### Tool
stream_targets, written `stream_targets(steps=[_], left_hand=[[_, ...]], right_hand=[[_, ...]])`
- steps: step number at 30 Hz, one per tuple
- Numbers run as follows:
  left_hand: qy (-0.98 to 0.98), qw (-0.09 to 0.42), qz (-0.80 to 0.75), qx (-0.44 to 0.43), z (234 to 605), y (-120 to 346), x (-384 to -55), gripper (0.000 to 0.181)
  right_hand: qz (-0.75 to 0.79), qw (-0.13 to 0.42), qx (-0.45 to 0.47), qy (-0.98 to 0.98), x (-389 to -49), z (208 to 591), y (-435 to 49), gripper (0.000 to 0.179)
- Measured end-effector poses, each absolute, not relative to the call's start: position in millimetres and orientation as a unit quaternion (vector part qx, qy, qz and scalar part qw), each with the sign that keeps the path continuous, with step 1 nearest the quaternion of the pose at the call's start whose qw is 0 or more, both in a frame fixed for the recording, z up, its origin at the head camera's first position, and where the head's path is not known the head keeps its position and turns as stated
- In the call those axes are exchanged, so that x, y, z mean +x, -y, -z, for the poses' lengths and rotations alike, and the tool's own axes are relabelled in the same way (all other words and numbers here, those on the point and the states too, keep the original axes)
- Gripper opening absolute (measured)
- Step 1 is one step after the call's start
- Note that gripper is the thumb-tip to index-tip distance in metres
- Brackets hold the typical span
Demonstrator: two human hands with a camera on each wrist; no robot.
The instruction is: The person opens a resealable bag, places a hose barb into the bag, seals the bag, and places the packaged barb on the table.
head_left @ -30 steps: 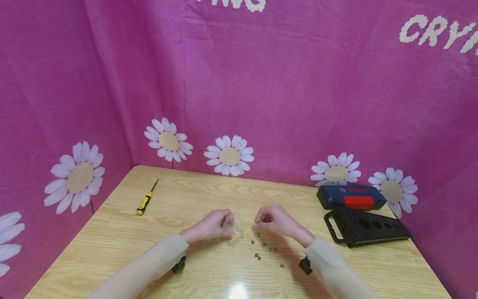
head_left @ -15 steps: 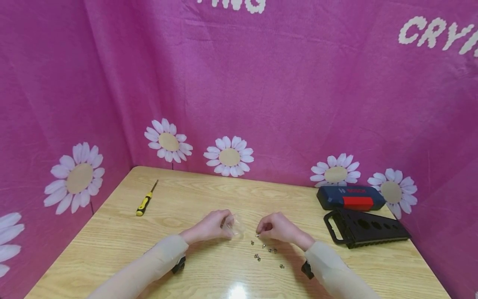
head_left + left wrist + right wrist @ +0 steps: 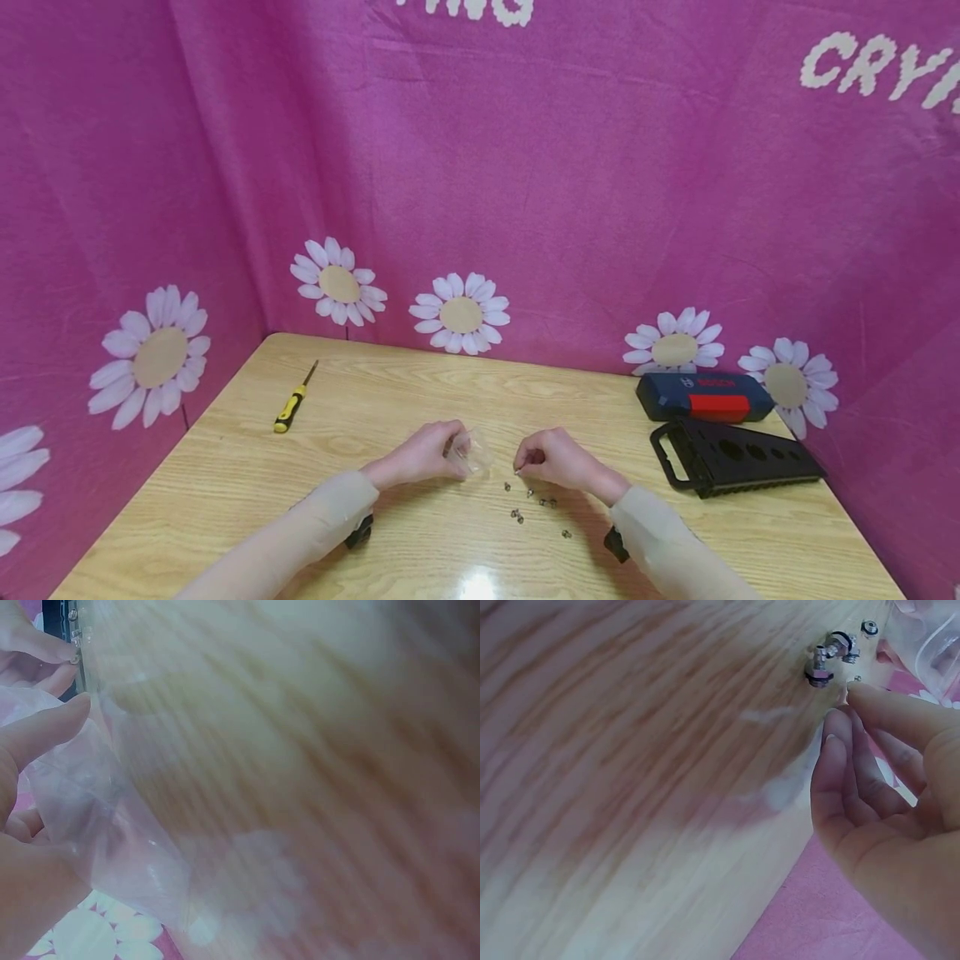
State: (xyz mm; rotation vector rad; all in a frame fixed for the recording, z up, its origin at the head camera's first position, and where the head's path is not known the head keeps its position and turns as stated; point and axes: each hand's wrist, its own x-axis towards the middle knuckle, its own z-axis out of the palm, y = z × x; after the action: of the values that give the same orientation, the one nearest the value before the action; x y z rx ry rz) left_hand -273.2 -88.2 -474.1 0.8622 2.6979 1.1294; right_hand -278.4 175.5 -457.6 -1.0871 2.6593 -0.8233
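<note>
My left hand point(image 3: 429, 451) grips a clear plastic bag point(image 3: 472, 454), its thumb and fingers around the bag's near side. The thin film fills the left part of the left wrist view point(image 3: 112, 817). To the right of the bag, my right hand point(image 3: 558, 458) is low over the table, thumb and fingertips together on a small metal fitting point(image 3: 75, 660). Several more silver threaded fittings point(image 3: 530, 492) lie scattered on the wood just in front of that hand. Up close, some show black rings around the metal point(image 3: 820, 675).
A yellow and black screwdriver point(image 3: 290, 408) lies at the back left of the wooden table point(image 3: 420, 550). At the right stand a blue and red Bosch case point(image 3: 675, 398) and a black holder with holes point(image 3: 750, 458). A pink flowered cloth point(image 3: 525, 208) hangs behind.
My right hand has come down slightly to a fitting on the table and now has it at its fingertips. The left hand and the bag have stayed nearly still.
</note>
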Motion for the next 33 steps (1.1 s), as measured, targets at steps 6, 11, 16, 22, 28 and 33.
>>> stream_targets(steps=[6,11,16,22,28,33], left_hand=[[-0.883,0.048,-0.371,0.283,472.5,88.3,-272.7,0.034],[-0.884,0.049,-0.371,0.280,471.5,88.4,-273.4,0.035],[-0.885,0.045,-0.368,0.280,471.9,88.0,-274.7,0.036],[-0.886,0.042,-0.365,0.282,473.0,87.1,-275.1,0.035],[-0.882,0.045,-0.371,0.286,473.7,87.2,-273.6,0.034],[-0.879,0.048,-0.377,0.289,473.9,87.9,-273.2,0.034]], right_hand=[[0.298,0.070,-0.361,-0.881,-279.2,451.2,-175.3,0.004],[0.304,0.047,-0.358,-0.882,-281.9,441.4,-171.9,0.006],[0.308,0.028,-0.357,-0.881,-282.8,431.4,-163.9,0.007],[0.305,0.023,-0.364,-0.880,-283.4,422.7,-149.1,0.002],[0.312,0.038,-0.380,-0.870,-282.8,420.5,-131.6,0.003],[0.314,0.045,-0.392,-0.864,-281.9,420.7,-122.6,0.004]])
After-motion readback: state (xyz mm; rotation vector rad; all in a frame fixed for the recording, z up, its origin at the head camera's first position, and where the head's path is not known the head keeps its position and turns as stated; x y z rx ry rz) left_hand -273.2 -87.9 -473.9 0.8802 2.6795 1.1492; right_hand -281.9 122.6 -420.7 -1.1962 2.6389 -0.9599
